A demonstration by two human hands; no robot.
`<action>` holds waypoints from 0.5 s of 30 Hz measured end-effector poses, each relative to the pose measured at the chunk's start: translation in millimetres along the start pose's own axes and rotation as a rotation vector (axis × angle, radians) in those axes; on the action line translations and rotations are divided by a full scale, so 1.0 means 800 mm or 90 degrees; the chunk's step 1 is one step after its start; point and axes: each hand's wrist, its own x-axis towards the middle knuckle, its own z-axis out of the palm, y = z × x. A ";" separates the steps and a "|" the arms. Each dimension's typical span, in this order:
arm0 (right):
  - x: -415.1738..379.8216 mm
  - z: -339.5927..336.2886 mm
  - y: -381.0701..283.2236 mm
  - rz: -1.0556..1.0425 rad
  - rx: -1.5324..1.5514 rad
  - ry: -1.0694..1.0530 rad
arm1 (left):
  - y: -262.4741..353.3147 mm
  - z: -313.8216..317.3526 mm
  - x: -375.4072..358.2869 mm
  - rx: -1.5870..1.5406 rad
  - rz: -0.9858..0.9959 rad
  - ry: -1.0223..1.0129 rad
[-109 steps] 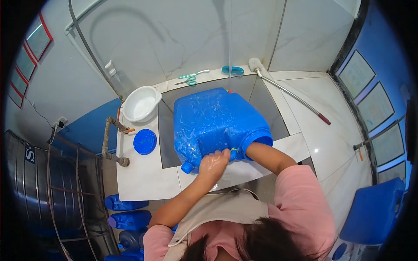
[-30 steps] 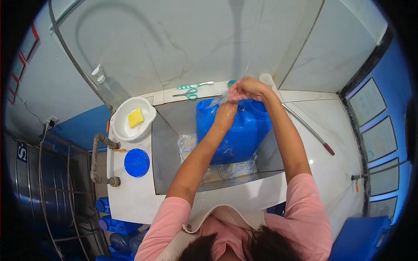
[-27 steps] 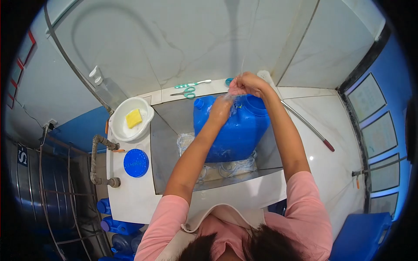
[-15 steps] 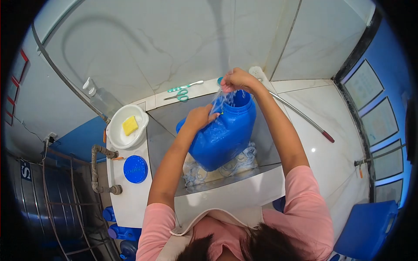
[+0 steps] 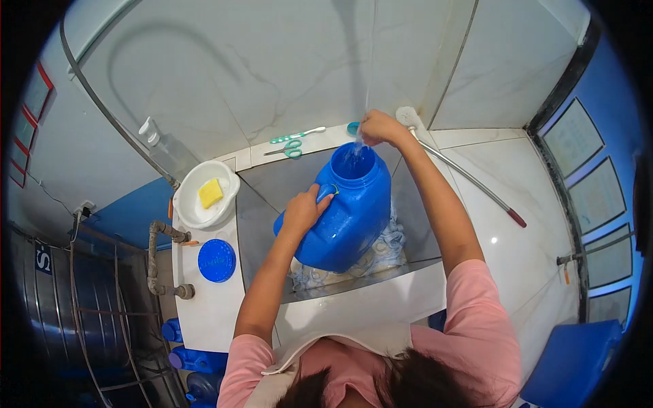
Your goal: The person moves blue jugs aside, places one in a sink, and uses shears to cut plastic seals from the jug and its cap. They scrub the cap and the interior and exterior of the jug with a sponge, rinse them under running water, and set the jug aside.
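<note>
A large blue plastic jug [image 5: 354, 224] leans in the grey sink [image 5: 255, 204], its wide mouth uncapped and facing up toward the wall. My left hand [image 5: 304, 209] is wrapped round the handle on its left shoulder. Beyond the jug's mouth, my right hand [image 5: 381, 128] is closed in a thin stream of water [image 5: 356, 144] that runs down into the opening. Whether those curled fingers hold anything is hidden. Under the jug lies a wet patterned cloth [image 5: 381, 255]. A round blue lid [image 5: 217, 260] rests on the left counter.
On the back ledge are a toothbrush [image 5: 298, 135], green-handled scissors [image 5: 286, 149], a small teal cap [image 5: 353, 128] and a long-handled brush [image 5: 469, 178]. A white basin [image 5: 221, 215] holding a yellow sponge [image 5: 211, 194] stands left, near a pump bottle [image 5: 166, 151] and pipe [image 5: 153, 262].
The jug's mouth has shifted left and turned more toward me. My right hand has moved slightly right, and its fingers are more curled. My left hand has shifted lower along the handle.
</note>
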 end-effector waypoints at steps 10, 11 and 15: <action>-0.025 -0.003 -0.014 0.061 0.405 -0.187 | 0.001 0.008 0.018 -0.007 -0.084 0.017; -0.025 -0.005 -0.016 0.057 0.530 -0.204 | 0.002 0.006 0.026 -0.007 -0.086 0.018; -0.023 -0.008 -0.028 0.060 0.544 -0.211 | 0.014 0.003 0.071 0.068 0.175 0.055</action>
